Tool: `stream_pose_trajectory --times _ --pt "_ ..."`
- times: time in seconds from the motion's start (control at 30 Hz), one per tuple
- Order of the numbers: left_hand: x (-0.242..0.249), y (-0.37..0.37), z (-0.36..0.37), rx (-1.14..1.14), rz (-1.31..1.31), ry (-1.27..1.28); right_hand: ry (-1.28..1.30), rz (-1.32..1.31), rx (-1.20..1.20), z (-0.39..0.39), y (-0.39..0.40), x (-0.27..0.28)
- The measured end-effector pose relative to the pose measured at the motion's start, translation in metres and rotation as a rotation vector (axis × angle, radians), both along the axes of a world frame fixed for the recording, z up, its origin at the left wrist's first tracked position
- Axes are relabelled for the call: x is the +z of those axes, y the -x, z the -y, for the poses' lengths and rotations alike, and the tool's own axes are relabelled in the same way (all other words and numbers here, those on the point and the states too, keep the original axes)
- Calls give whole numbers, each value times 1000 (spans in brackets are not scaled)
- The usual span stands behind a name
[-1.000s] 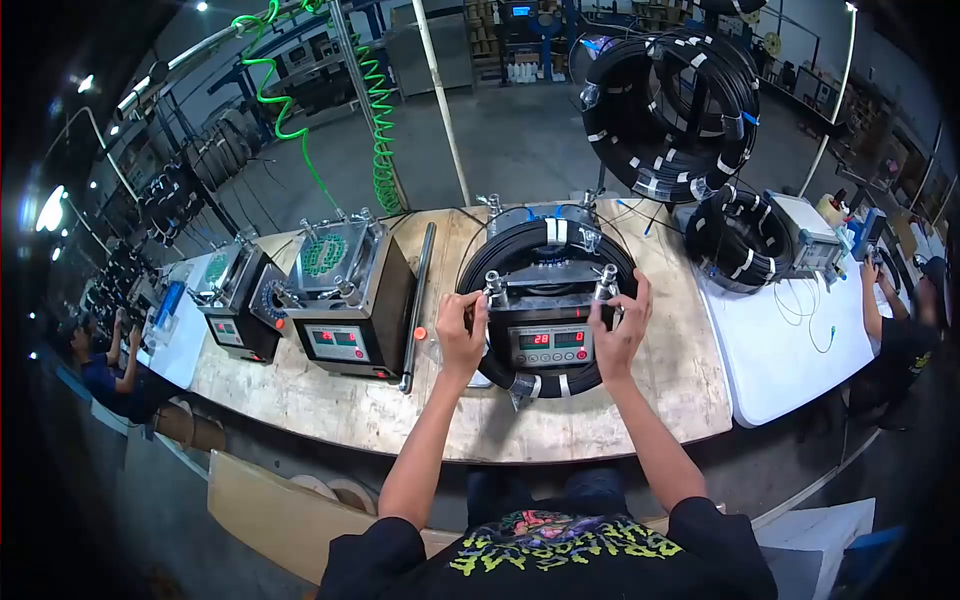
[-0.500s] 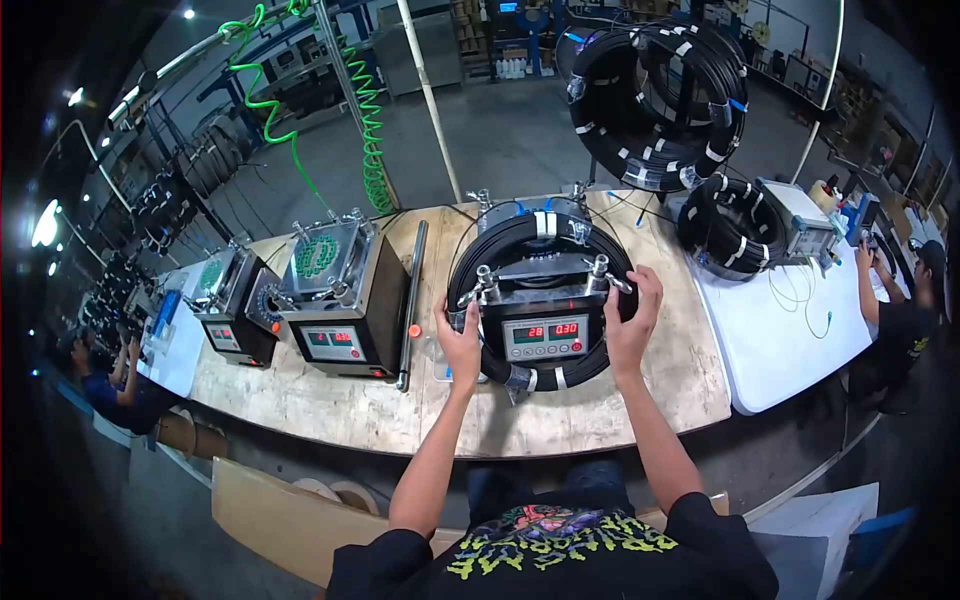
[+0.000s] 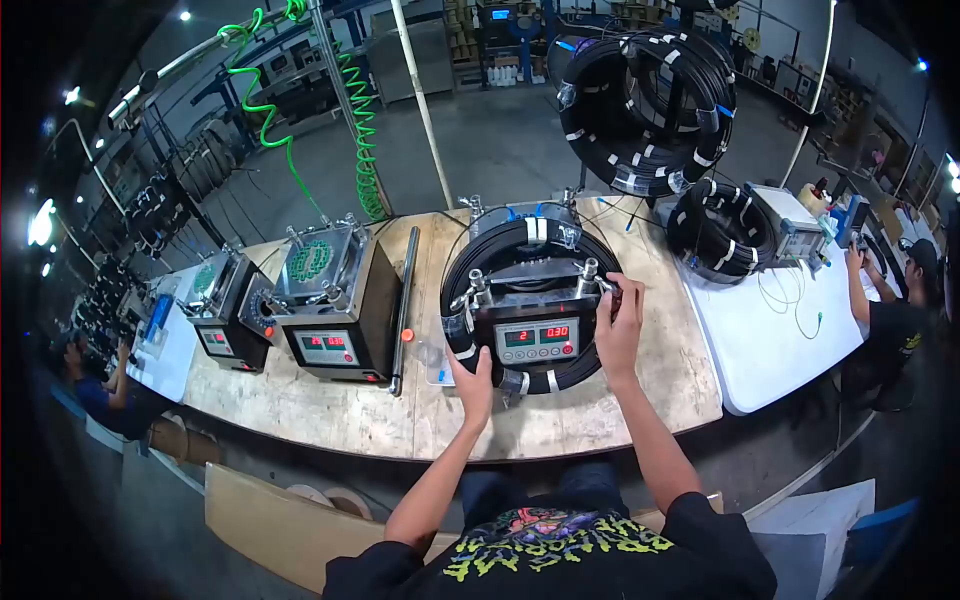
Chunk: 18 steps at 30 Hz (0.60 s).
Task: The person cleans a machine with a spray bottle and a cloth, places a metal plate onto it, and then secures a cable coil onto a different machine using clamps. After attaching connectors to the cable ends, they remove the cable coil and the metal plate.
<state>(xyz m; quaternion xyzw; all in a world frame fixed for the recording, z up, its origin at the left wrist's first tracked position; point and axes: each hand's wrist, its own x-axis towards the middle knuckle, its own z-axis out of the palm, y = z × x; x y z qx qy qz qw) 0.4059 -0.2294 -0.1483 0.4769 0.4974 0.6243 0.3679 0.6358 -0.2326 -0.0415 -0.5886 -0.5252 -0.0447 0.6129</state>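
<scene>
A black cable coil (image 3: 536, 232) with white tape bands hangs around a metal machine (image 3: 537, 338) that has a red digital display. My left hand (image 3: 473, 380) is at the coil's lower left side, fingers partly hidden behind it and thumb raised in front. My right hand (image 3: 619, 325) is at the right side, beside the machine's right clamp knob (image 3: 590, 274), with its fingers curled at the coil's edge. What its fingertips hold is too small to tell.
Two similar machines (image 3: 343, 330) (image 3: 222, 340) and a metal bar (image 3: 405, 310) stand left on the wooden table (image 3: 440, 430). More cable coils (image 3: 722, 230) and an instrument (image 3: 795, 225) are at the right. Co-workers (image 3: 890, 320) (image 3: 95, 385) sit on both sides.
My left hand has moved down along the coil. My right hand has shifted slightly, its fingers more curled near the right knob. The display digits differ.
</scene>
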Motion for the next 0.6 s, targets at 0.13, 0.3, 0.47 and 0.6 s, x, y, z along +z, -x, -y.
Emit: stream_pose_trajectory --times 0.13,0.3,0.47,0.6 --pt "-5 -5 4 28 -10 18 233 -171 -1 -4 -6 11" --pt "-18 9 -10 12 -48 56 225 -74 -96 -2 -6 19" --pt "-2 31 -44 -53 89 20 139 -70 38 -8 -8 4" --pt "53 26 -63 -39 51 -31 162 -43 -12 -10 -5 12"
